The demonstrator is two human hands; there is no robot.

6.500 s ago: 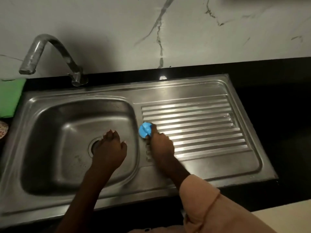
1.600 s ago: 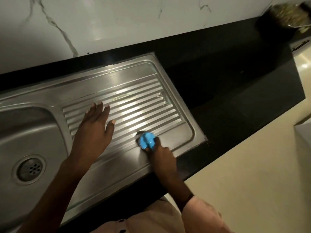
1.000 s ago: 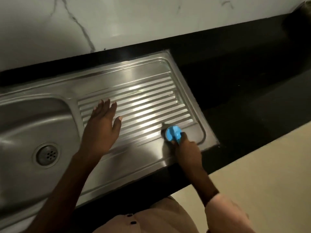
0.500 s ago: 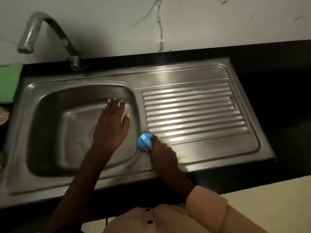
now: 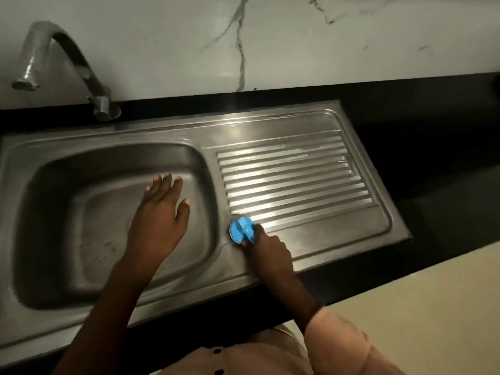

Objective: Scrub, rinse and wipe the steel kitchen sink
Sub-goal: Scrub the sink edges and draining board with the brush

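While right hand [image 5: 270,251] grips blue scrubber [image 5: 241,230] — left hand [image 5: 159,220] spread flat over sink [image 5: 173,136] basin.

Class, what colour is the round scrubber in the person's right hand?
Bright blue. The scrubber, gripped by the right hand, shows best in the head view.

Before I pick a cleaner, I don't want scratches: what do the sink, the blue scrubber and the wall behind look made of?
Sink: stainless steel, brushed; it shows streaky soft reflections and pressed draining ridges. Blue scrubber, in the right hand: likely moulded plastic, smooth and evenly coloured; its scrubbing face is hidden. Wall: white with grey veins, marble or marble-look tile, can't tell which.
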